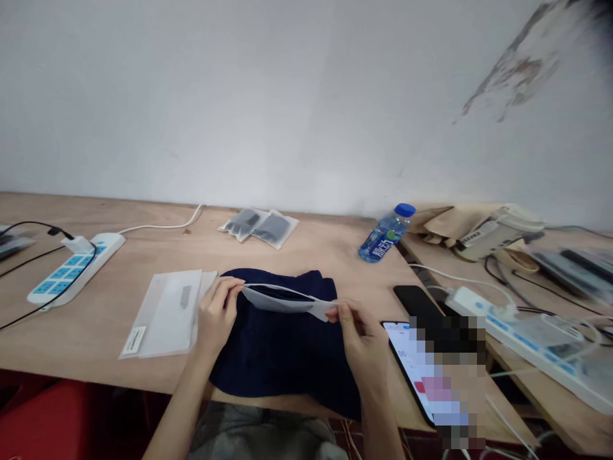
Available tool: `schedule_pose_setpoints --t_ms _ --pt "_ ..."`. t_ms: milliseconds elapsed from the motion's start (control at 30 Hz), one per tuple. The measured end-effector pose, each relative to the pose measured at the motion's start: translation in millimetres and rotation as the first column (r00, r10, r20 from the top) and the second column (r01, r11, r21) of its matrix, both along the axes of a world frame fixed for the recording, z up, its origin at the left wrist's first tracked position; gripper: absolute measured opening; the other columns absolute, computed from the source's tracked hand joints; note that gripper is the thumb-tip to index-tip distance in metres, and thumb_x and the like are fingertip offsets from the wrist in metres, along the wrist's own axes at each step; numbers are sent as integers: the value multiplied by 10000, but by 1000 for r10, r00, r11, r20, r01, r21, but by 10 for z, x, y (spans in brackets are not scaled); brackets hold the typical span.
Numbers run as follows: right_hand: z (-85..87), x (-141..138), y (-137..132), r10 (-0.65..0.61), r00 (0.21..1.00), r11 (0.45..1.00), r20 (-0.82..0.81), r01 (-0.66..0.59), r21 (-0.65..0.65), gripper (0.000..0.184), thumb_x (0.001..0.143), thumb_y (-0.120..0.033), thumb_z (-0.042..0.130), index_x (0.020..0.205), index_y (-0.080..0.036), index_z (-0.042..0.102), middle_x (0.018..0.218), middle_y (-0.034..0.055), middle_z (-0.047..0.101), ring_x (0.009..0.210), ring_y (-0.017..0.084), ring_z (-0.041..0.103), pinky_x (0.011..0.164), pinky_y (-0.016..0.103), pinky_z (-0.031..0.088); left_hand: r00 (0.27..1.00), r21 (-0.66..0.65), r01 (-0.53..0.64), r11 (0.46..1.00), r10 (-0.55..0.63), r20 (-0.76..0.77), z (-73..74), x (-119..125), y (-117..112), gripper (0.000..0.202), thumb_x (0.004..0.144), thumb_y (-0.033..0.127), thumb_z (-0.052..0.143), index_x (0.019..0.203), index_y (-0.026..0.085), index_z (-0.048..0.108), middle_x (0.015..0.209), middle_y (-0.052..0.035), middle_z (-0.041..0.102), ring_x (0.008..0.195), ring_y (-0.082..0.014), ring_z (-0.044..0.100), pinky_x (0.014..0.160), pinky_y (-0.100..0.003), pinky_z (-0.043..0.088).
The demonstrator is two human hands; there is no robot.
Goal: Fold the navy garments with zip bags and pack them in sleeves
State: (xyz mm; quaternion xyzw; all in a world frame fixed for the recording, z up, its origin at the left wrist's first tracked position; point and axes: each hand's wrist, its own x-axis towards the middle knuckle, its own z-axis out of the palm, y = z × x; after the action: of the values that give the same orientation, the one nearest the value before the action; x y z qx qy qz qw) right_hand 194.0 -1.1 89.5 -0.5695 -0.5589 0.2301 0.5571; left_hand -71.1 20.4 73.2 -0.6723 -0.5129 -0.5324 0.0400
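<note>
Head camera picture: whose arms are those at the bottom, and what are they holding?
This picture comes from a camera worn on a person's head, looking forward and down, so those are the person's own arms. The left hand and right hand pinch the edges of a white bag with their fingers. Under the hands lies a dark blue cloth. The wooden table also holds another flat white bag, two grey packets, a power strip, a water bottle and two phones, one with its screen lit.
</note>
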Motion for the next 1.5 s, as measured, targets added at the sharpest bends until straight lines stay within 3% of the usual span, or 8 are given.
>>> schedule_pose_setpoints --t_ms 133,367,600,933,1100,1233,1367,1500 --pt "84 6 -29 96 950 993 298 -72 -91 238 929 -404 540 960 -221 689 936 57 700 855 222 659 724 332 517 997 -50 58 997 -56 46 -41 74 -112 171 945 160 515 973 211 676 954 -35 692 903 -153 669 840 -299 541" --pt "477 -233 -166 145 694 968 705 -246 44 201 936 -187 493 1067 -229 639 1208 90 606 1094 240 592 922 387 482 993 -79 110 991 -106 54 -19 122 -280 177 929 158 551 1016 228 688 979 -34 688 929 -161 668 868 -304 542" --pt "344 -433 80 352 365 900 862 -386 -204 239 876 -62 512 1030 -180 651 1088 110 648 959 249 630 826 407 519 989 -100 148 984 -146 26 -26 104 -362 176 928 144 554 1026 221 679 980 -33 676 933 -152 661 869 -306 543" --pt "257 -464 102 244 322 951 915 -264 -161 372 748 -277 773 1079 -194 624 1071 111 639 954 290 611 746 402 499 986 -109 167 980 -163 41 -15 126 -403 188 923 131 552 1017 222 687 982 -42 682 931 -161 661 862 -308 542" --pt "129 -466 143 256 249 949 934 -247 -195 105 791 -143 682 877 -192 647 930 78 646 856 250 615 693 364 488 980 -127 191 973 -183 76 -6 143 -453 161 907 164 575 971 233 706 922 -30 712 871 -163 677 817 -298 543" --pt "179 -419 159 238 248 915 939 -382 -131 171 826 -50 579 898 -195 637 941 52 653 772 196 605 690 340 489 970 -286 127 950 -59 236 46 -9 -333 187 927 297 540 933 220 710 830 -22 731 836 -176 691 814 -307 535" --pt "358 -337 132 122 391 854 912 -510 105 256 878 -17 464 989 -171 635 1087 88 662 928 210 622 790 346 510 884 -525 260 810 18 467 132 -242 -11 393 930 497 466 1008 195 706 965 -64 736 911 -207 685 827 -334 533" --pt "458 -292 124 35 515 731 857 -598 329 327 906 -3 396 1052 -163 640 1209 133 639 1168 229 563 932 393 500 761 -700 612 367 -34 648 128 -326 206 575 879 657 425 926 170 727 910 -91 736 818 -225 679 699 -339 544"
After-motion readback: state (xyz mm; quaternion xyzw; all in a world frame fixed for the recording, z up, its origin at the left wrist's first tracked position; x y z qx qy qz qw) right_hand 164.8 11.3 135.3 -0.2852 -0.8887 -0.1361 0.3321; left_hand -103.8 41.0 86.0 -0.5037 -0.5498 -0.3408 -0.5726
